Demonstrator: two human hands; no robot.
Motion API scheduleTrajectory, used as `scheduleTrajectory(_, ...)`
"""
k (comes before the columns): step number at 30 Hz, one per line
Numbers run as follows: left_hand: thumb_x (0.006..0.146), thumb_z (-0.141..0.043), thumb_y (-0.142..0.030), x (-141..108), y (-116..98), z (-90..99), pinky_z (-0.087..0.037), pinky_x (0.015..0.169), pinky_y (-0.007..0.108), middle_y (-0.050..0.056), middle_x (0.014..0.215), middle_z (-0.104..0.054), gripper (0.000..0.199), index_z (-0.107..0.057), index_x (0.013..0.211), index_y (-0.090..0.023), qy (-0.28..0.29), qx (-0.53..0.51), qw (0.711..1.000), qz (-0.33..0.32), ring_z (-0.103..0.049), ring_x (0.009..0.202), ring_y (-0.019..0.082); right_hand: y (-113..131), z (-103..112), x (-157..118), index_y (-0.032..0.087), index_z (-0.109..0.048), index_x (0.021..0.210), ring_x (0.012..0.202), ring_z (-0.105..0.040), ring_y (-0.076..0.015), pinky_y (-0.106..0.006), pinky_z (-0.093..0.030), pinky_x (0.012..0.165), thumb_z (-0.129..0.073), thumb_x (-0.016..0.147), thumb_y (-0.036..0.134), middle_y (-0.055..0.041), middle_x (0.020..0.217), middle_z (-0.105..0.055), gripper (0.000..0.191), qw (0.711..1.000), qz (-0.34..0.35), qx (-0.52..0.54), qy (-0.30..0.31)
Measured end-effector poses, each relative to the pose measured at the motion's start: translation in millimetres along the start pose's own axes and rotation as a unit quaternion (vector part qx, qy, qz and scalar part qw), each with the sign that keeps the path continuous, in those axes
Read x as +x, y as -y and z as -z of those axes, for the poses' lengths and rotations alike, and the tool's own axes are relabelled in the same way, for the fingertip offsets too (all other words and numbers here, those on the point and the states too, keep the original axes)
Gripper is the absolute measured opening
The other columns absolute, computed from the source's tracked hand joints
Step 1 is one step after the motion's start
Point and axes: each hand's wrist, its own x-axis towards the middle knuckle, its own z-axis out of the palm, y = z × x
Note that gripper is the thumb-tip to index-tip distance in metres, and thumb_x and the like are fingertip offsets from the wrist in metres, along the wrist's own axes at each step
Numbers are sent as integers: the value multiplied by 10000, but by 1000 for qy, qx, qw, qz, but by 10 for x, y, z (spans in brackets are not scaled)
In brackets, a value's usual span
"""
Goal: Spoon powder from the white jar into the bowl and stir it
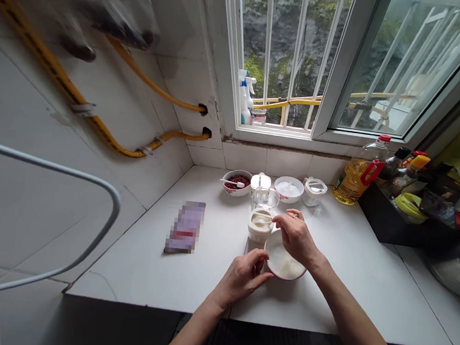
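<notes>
My left hand [244, 274] grips the near left rim of a white bowl [281, 253] that holds some pale powder. In my right hand [295, 236] is the handle of a small white spoon [265, 220], pinched between thumb and fingers. The spoon's other end is in the mouth of an open jar [259, 230] with whitish contents, just behind the bowl. A clear lid [267, 198] appears raised at the back of that jar. My right wrist passes over the bowl's right side and hides part of it.
Along the back wall stand a bowl of dark red bits [237, 187] with a spoon, a white-lidded jar [260, 182], a bowl of white grains [289, 190] and a clear jar [314, 192]. An oil bottle [354, 176] is right, a blurred purple packet [186, 228] left.
</notes>
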Motion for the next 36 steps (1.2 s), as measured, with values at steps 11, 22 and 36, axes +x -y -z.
scheduleTrajectory(11, 890, -613, -357, 8, -23, -10, -380, 527, 206, -52, 678, -483, 211, -540, 979, -181, 0, 1, 1000, 2, -447, 544, 93, 44, 148, 63, 196, -576, 971, 627, -588, -162, -394, -443, 903, -367, 918, 24, -19, 734, -675, 276, 999, 38, 6, 18)
scheduleTrajectory(22, 884, -628, -324, 32, -56, 8, -423, 554, 208, -36, 743, -513, 184, -544, 972, -187, -16, 33, 999, -29, -498, 581, 101, 39, 62, -24, 204, -617, 882, 663, -615, -184, -345, -498, 716, -509, 920, 223, -19, 685, -653, 116, 966, -193, 162, -58)
scheduleTrajectory(36, 946, -567, -295, -10, -61, 24, -405, 509, 180, -29, 732, -512, 139, -561, 1032, -186, -19, 57, 993, -103, -476, 539, 75, -171, 574, -143, 191, -608, 776, 549, -530, -143, -280, -446, 553, -485, 830, 191, 10, 595, -568, 134, 927, -269, 261, 17)
